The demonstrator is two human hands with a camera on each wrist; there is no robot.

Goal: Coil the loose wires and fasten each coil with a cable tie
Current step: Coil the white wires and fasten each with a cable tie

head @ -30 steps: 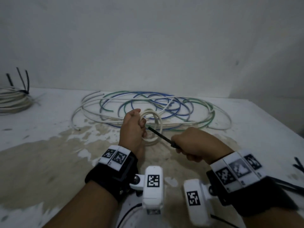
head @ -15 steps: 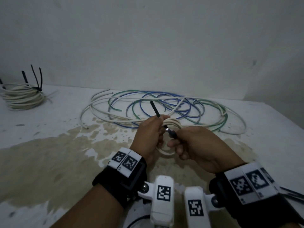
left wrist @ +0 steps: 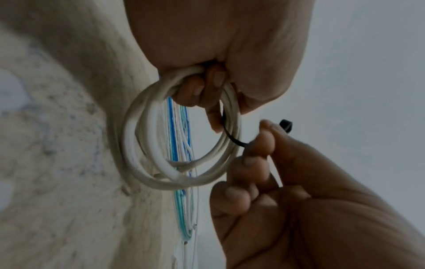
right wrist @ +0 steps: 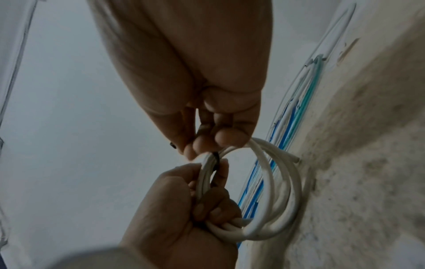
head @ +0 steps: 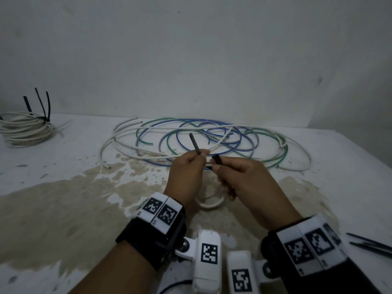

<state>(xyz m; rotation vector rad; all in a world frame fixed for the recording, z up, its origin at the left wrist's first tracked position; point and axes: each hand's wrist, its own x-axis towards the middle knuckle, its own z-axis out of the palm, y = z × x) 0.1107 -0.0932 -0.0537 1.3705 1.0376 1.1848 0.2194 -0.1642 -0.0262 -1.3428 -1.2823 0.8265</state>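
Two hands (head: 186, 172) (head: 244, 179) are seen. Two white coils (left wrist: 184, 145) (head: 25, 129) are counted, one loose wire pile (head: 201, 141), and three spare black ties (head: 370, 246).

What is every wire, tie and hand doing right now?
Small white coil: held up, not yet fastened.
Black cable tie: around the coil, ends unjoined.
Left hand: grips coil and tie tail.
Right hand: pinches tie head.
Far coil: tied.
Coloured wires: loose.
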